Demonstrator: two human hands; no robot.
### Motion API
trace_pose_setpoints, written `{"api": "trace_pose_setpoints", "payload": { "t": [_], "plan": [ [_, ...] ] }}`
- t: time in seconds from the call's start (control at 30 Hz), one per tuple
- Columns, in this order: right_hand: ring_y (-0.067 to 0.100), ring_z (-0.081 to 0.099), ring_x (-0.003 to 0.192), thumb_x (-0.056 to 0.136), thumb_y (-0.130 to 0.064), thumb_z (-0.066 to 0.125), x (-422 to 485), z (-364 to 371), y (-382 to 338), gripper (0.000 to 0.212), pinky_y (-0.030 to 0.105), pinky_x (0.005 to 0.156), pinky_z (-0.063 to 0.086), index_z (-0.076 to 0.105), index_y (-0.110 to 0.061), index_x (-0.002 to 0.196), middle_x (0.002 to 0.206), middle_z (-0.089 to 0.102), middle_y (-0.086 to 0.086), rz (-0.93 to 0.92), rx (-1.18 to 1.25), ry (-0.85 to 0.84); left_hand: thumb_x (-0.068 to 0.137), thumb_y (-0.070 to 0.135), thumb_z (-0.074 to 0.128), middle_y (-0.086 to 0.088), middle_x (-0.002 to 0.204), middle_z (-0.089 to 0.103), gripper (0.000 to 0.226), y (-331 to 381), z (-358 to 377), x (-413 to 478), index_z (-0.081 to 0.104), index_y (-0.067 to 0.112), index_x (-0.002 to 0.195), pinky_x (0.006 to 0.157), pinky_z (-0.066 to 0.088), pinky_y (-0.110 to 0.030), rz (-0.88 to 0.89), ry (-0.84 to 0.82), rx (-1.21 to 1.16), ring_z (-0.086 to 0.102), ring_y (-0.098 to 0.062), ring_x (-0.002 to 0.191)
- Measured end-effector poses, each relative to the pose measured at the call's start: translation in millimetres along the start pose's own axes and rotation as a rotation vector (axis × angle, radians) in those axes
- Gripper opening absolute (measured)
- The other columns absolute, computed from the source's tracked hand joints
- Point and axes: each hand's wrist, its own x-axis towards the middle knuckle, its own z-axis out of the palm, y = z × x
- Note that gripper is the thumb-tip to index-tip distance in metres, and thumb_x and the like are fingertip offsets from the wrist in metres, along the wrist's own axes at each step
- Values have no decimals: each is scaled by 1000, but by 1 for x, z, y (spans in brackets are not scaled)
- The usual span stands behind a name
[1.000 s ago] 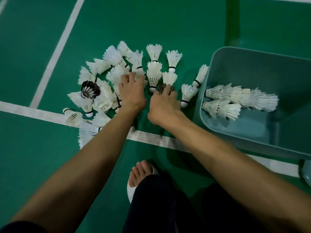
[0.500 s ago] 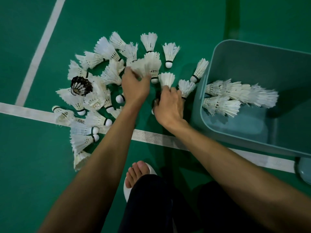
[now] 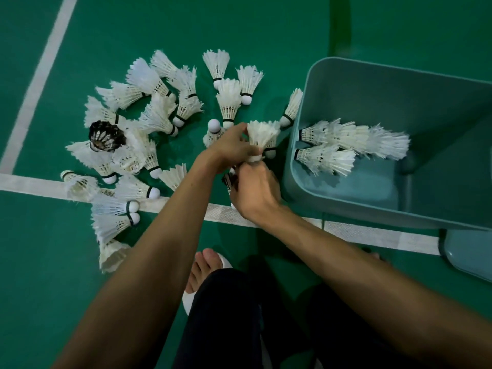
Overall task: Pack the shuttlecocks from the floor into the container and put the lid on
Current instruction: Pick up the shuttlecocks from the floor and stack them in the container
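Shuttlecock [image 3: 262, 134] pinched between both hands, feathers pointing away from the person, just beside the container's near-left corner

Fingers of the left hand [image 3: 231, 149] close on its cork end from the left, while the right hand [image 3: 255, 190] curls shut under it with fingertips pressed against the same base; a darker shuttlecock seems tucked in the right palm, though I cannot tell how it is held. Right of the fingers stands the teal container [image 3: 346, 198], with two rows of nested shuttlecocks [image 3: 351, 142] lying on its floor. Left of and beyond the fingers, loose white shuttlecocks [image 3: 149, 123] lie scattered on the green court floor [image 3: 40, 262], one black shuttlecock [image 3: 106, 135] among them, some crossing the white line [image 3: 26, 182]. The lid [image 3: 471, 251] lies at the far right edge
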Motion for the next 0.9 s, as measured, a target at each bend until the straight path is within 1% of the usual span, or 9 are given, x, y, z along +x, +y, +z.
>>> {"api": "trace_pose_setpoints", "payload": {
  "t": [0.13,0.23,0.33,0.43,0.5,0.57,0.73,0.8,0.9],
  "plan": [
    [36,67,100,90,-21,66,-19,-23,-8,21,36,70,45,66,-10,108,108,71,15,-93,-12,-107,93,13,73,5,95,63,34,-6,-10,-22,58,8,123,78,51,-27,87,247,-23,60,-10,83],
    [39,65,92,84,-12,65,-37,-52,-17,10,34,64,37,57,-9,81,91,69,17,-211,23,-89,96,18,70,10,96,62,26,7,-20,-44,57,8,117,76,51,-19,177,419,-51,59,3,83],
    [30,57,67,81,-5,65,-49,-90,-21,30,33,54,34,40,-13,66,64,53,7,-218,77,-119,96,24,68,6,103,62,21,29,-27,-60,54,16,109,91,58,-42,235,501,-93,61,-14,102],
    [18,63,69,84,-10,69,-53,-142,-15,6,28,57,47,65,-14,80,73,64,2,-190,211,-116,96,23,67,1,108,63,22,60,-25,-75,54,13,110,89,58,-39,331,553,-144,61,-12,104],
    [9,61,65,83,-12,71,-59,-179,0,8,22,57,45,73,-18,79,72,68,-2,-167,339,-83,96,17,65,-1,106,65,23,82,-17,-86,53,9,113,83,57,-28,458,546,-166,63,-6,96],
    [8,61,64,82,-13,76,-67,-212,23,7,22,60,47,77,-16,77,73,72,0,-114,470,-43,97,15,63,2,102,65,24,101,-5,-96,51,8,117,80,58,-28,586,522,-166,63,-4,91],
    [7,68,85,78,-15,84,-77,-244,102,7,23,75,51,78,-15,81,86,77,-4,173,784,151,98,20,61,6,103,63,34,138,25,-97,49,-2,122,85,53,-24,721,470,70,61,-2,92],
    [4,67,80,75,-18,88,-66,-238,137,12,19,70,48,79,-17,83,84,76,-5,303,658,217,96,26,63,-1,108,66,37,147,40,-85,50,2,120,89,57,-37,712,361,150,65,-16,99],
    [23,71,93,68,-27,91,-37,-207,185,28,36,90,55,74,-11,85,92,74,5,508,303,154,91,34,68,0,106,64,35,158,70,-57,50,12,112,86,56,-47,625,172,391,63,-27,96]
  ]
}}
